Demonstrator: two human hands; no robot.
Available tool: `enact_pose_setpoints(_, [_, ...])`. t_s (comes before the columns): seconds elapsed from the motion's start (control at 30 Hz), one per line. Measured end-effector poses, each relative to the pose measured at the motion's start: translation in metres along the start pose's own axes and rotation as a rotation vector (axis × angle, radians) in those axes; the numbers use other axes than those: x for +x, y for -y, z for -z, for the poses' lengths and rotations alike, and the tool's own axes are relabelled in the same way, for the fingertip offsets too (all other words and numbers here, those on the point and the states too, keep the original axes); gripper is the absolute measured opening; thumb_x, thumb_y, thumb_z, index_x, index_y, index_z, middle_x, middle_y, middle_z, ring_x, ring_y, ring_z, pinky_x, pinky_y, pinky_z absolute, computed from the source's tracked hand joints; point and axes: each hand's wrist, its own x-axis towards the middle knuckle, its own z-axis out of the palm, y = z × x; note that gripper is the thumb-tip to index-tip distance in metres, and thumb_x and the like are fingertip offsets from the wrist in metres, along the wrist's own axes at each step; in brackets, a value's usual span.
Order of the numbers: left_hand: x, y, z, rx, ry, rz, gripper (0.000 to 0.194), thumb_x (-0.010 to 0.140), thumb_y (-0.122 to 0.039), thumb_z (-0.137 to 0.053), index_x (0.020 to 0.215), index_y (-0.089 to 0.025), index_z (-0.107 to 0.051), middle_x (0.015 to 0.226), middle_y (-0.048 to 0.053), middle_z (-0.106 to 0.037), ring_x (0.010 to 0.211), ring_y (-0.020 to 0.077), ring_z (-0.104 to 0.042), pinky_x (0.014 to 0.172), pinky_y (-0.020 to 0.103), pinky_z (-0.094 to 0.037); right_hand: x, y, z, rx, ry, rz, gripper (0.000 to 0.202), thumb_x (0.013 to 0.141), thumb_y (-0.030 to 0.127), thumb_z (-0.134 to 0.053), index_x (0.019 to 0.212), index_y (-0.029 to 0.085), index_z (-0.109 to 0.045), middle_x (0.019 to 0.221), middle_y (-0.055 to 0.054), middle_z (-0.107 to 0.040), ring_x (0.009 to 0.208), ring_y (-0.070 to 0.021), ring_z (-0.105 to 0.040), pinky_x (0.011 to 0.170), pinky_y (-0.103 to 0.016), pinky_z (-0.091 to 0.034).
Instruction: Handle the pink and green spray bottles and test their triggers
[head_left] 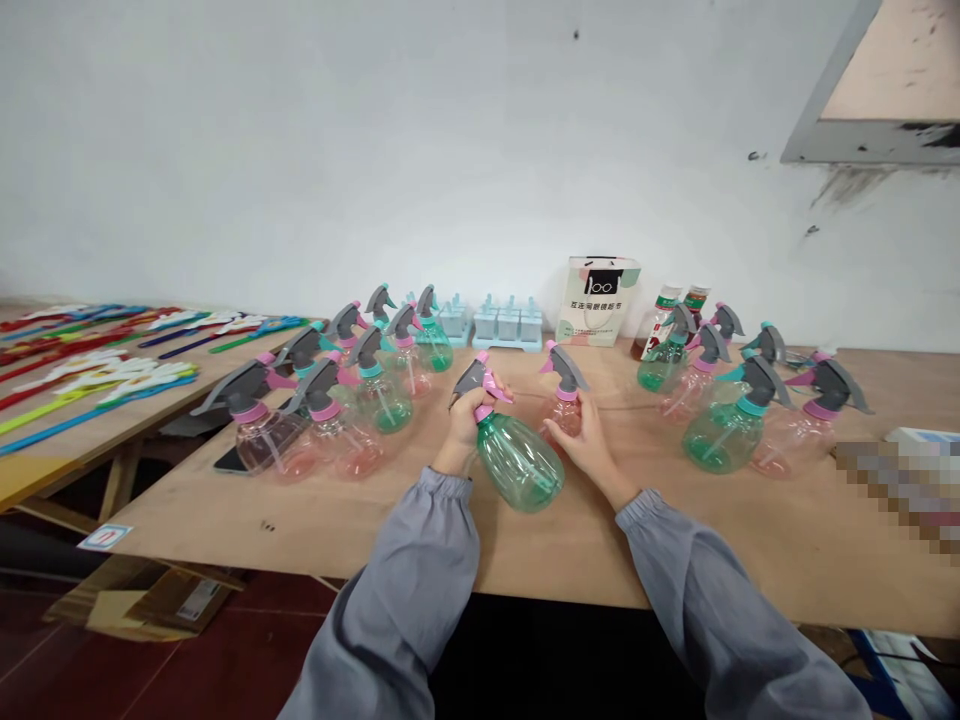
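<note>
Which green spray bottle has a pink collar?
The tilted green spray bottle gripped in your left hand. The other green bottles whose collars show clearly have teal ones.

A clear green spray bottle (521,465), held tilted at the frame's centre, carries a grey-and-pink spray head (471,378); its rounded base points to the lower right. Just above and right, a clear pink spray bottle (561,410), also topped in grey and pink, is roughly upright, its body partly hidden.
</note>
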Motion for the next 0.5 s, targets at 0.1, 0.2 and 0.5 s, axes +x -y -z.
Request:
enact_pose_setpoints(0.1, [0.0, -0.004, 0.008, 0.238, -0.056, -0.185, 0.005, 0.059, -0.021, -0.059, 0.058, -0.019, -0.063, 0.06, 0.0, -0.058, 0.055, 0.0124, -0.05, 0.062, 0.028, -0.047, 0.0, -0.001, 0.0, -0.003, 0.0, -0.002, 0.06, 0.079, 0.044, -0.072, 0.129, 0.02, -0.049, 0.123, -0.014, -0.06, 0.118, -0.0309, -0.058, 0.106, -0.052, -0.047])
enact_pose_setpoints(0.2, [0.0, -0.011, 0.018, 0.465, -0.122, -0.27, 0.016, 0.063, -0.018, -0.062, 0.075, -0.02, -0.072, 0.058, -0.003, -0.054, 0.05, 0.0108, -0.041, 0.057, 0.026, -0.04, 0.001, 0.0, 0.001, -0.007, 0.002, -0.01, 0.059, 0.079, 0.045, -0.072, 0.128, 0.02, -0.05, 0.12, -0.014, -0.06, 0.116, -0.0308, -0.059, 0.104, -0.052, -0.048])
enact_pose_setpoints(0.5, [0.02, -0.006, 0.045, 0.798, -0.174, -0.234, 0.032, 0.058, -0.021, -0.08, 0.088, -0.021, -0.069, 0.08, 0.001, -0.066, 0.086, 0.0227, -0.064, 0.084, 0.032, -0.047, 0.0, -0.003, -0.001, -0.002, -0.008, -0.015, 0.062, 0.078, 0.047, -0.073, 0.129, 0.02, -0.049, 0.123, -0.014, -0.06, 0.118, -0.0312, -0.059, 0.105, -0.053, -0.048])
